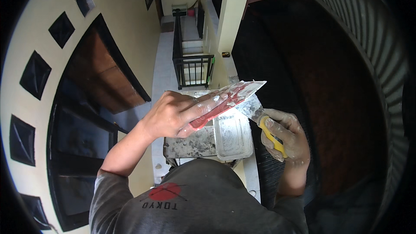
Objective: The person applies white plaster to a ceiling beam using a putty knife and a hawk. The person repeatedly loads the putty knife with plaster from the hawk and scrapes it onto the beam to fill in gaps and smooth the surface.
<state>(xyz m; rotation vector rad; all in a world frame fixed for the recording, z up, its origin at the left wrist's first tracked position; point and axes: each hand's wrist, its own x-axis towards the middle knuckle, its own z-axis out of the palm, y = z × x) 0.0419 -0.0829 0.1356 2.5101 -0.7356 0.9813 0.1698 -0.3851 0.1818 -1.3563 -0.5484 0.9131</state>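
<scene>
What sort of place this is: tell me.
Probably a house balcony or walkway: the black railing, the steps beside it and the pale floor tiles suggest so.

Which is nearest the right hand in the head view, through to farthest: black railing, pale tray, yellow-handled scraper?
1. Yellow-handled scraper: in the right hand.
2. Pale tray: to its left.
3. Black railing: farther ahead, left.

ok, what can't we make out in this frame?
All head view:
Yellow-handled metal putty knife: far end of its blade, hidden by the wide red-and-silver scraper.
White rectangular tray: far end, covered by the scraper.
Left hand: palm, hidden by the back of the hand.
Stained grey bench: lower parts, blocked by the dark grey shirt.
Black-and-yellow object on the ledge: too small to identify.
</scene>
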